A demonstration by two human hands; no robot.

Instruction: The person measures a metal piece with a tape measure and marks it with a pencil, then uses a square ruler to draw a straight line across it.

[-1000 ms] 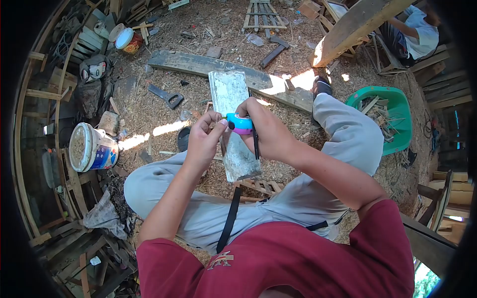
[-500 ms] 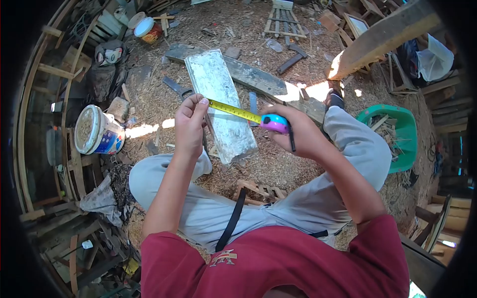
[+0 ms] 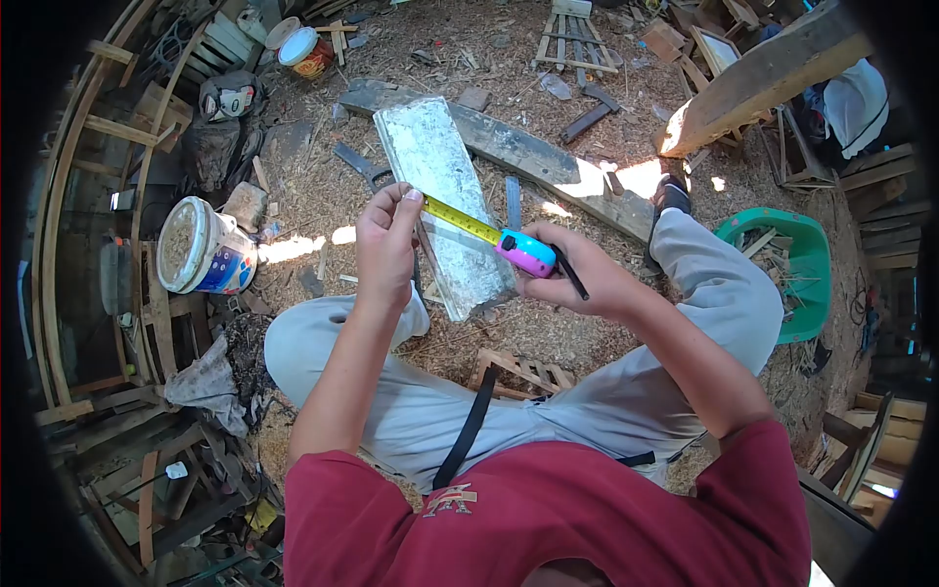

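Note:
A blue and pink tape measure (image 3: 526,254) is held in my right hand (image 3: 577,272), which also has a thin black pen-like stick (image 3: 571,273) between its fingers. My left hand (image 3: 388,240) pinches the free end of the yellow tape blade (image 3: 462,221). The short pulled-out blade runs between both hands, above a whitish, worn slab (image 3: 435,166) on the ground. Beyond the slab lies a long weathered plank (image 3: 518,155). A dark handled tool (image 3: 360,166) is left of the slab.
A white bucket (image 3: 203,247) stands at the left, a green tub (image 3: 797,279) with wood scraps at the right. A thick wooden post (image 3: 763,83) rises at the upper right. A small slatted wooden piece (image 3: 523,374) lies between the legs. Shavings cover the ground.
The blade between my hands has become shorter, with the tape case closer to my left hand and its pink side turned up more. The whole view has shifted slightly.

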